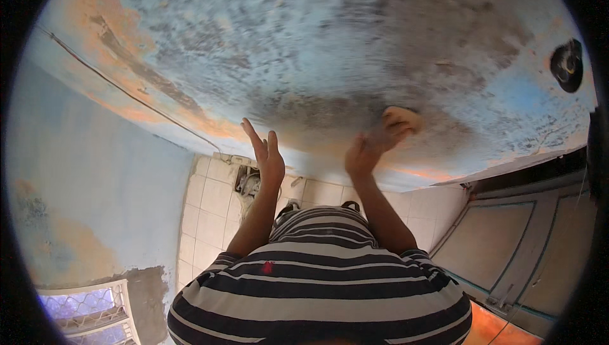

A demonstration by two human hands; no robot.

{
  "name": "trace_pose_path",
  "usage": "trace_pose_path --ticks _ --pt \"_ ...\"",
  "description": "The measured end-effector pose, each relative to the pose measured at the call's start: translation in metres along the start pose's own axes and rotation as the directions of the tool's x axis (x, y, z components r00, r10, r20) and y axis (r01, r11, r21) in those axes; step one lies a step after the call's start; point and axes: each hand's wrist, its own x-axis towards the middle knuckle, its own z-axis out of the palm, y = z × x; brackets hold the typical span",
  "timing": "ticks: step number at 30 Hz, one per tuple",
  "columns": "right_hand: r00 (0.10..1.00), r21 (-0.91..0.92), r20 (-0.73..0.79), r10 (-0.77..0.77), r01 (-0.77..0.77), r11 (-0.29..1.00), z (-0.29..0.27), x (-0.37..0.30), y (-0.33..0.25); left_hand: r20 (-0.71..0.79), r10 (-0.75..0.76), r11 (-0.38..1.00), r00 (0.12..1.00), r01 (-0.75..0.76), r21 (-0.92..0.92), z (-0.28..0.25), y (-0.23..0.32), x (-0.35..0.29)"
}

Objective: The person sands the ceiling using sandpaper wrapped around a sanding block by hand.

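In front of me stands a wall [304, 40] with patchy blue, orange and dark grey paint, worn and stained. My right hand [370, 149] is closed round a tan pad [402, 117] and presses it to the wall's lower, darkened part. Motion blurs these fingers and the pad, so whether it is a sponge or folded sandpaper is unclear. To the left, my left hand [271, 160] is raised near the wall's lower edge. Its fingers are spread and nothing is in it; I cannot tell if the fingertips touch the wall.
A thin cable [120, 88] runs down the left corner. A black round fitting [566, 66] sits on the wall at right. Below are pale floor tiles [206, 208] and a recess with pipe-like parts [247, 182]. Panelled doors [495, 237] stand right; a grilled window [85, 307] is lower left.
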Motion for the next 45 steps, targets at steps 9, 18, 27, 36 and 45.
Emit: trace_pose_path --ticks 9,18,27,36,45 --pt "0.871 0.098 0.051 0.488 -0.49 0.866 0.044 -0.059 -0.007 0.088 -0.018 0.999 0.996 0.014 0.05 -0.095 -0.037 0.048" --pt "0.849 0.452 0.16 0.503 -0.516 0.728 0.068 -0.079 -0.137 0.212 -0.021 0.994 0.977 -0.001 0.106 -0.125 -0.051 0.062" --pt "0.433 0.794 0.046 0.9 -0.562 0.23 0.024 -0.019 -0.038 0.301 -0.043 0.996 0.953 0.017 0.089 -0.124 -0.043 0.056" --pt "0.035 0.82 0.387 0.921 -0.47 -0.327 0.038 -0.043 -0.021 0.287 0.021 0.996 0.958 -0.046 0.081 -0.092 -0.058 0.056" --pt "0.081 0.88 0.409 0.909 -0.298 -0.369 -0.115 0.049 0.152 0.287 -0.059 0.992 0.956 0.023 0.127 -0.028 -0.032 0.014"
